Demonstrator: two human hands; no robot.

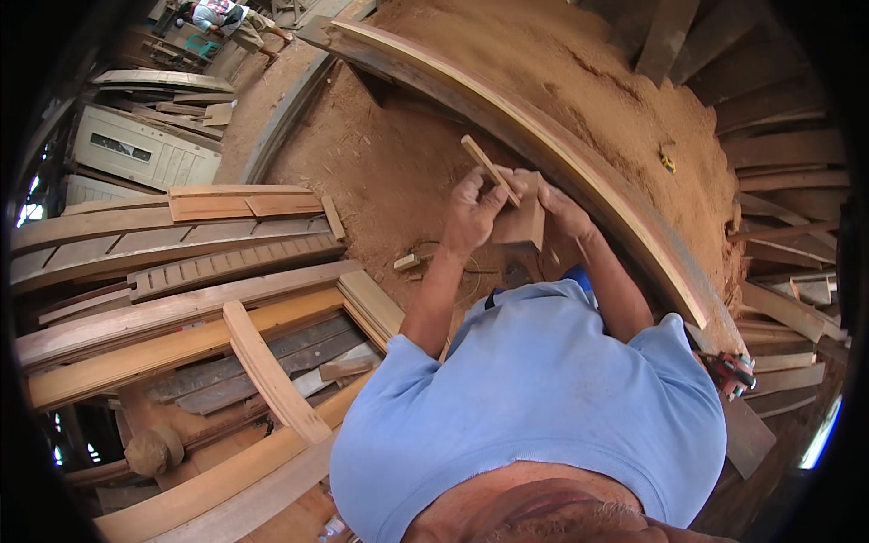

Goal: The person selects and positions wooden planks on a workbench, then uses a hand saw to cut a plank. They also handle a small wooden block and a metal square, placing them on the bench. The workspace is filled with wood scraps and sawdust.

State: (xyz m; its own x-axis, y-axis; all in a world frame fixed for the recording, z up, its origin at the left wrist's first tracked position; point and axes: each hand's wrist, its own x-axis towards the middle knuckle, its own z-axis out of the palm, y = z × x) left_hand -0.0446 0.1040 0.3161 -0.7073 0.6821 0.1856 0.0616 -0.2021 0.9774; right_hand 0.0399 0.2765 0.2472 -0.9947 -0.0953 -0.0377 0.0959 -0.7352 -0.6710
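Observation:
In front of my chest my left hand (471, 210) is closed around a thin, pale wooden strip (483, 159), which slants across the top of a brown wooden block (521, 226). Thumb and fingers pinch the strip near its lower end. My right hand (563, 214) grips the block from its right side, with the fingers partly hidden behind it. Just beyond both hands curves a long wooden beam (543, 136) with a pale strip along its edge.
Stacked planks and frame pieces (181, 299) fill the left side. Sawdust (543, 63) covers the ground beyond the beam, where a yellow-and-black tool (668, 159) lies. A red tool (731, 373) sits at the beam's right end. Another person (237, 22) bends at far left.

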